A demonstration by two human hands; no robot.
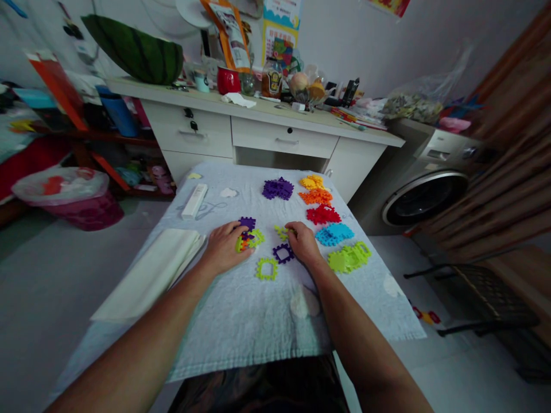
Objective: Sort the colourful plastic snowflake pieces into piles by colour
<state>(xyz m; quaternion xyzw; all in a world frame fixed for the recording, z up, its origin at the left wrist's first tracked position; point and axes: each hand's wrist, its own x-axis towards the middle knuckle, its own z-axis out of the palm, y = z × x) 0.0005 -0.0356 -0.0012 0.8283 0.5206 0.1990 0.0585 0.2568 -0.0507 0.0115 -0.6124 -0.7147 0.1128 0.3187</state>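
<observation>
My left hand (224, 246) rests on the light blue towel (241, 321), fingers curled around a small cluster of joined purple, green and orange puzzle tiles (248, 236). My right hand (303, 242) lies beside it, fingertips pinching a yellow-green tile (282, 231). A loose purple frame tile (283, 253) and a green frame tile (267, 268) lie between and just below the hands. Sorted piles sit to the right and behind: purple (278, 188), yellow (312, 182), orange (316, 197), red (322, 215), blue (334, 234), lime green (349, 257).
A folded cream cloth (150, 275) and a white remote-like bar (194, 201) lie on the towel's left. Behind stands a cluttered white desk (258, 129) with a watermelon (138, 51). A washing machine (424, 195) is at right, a pink bin (71, 198) at left.
</observation>
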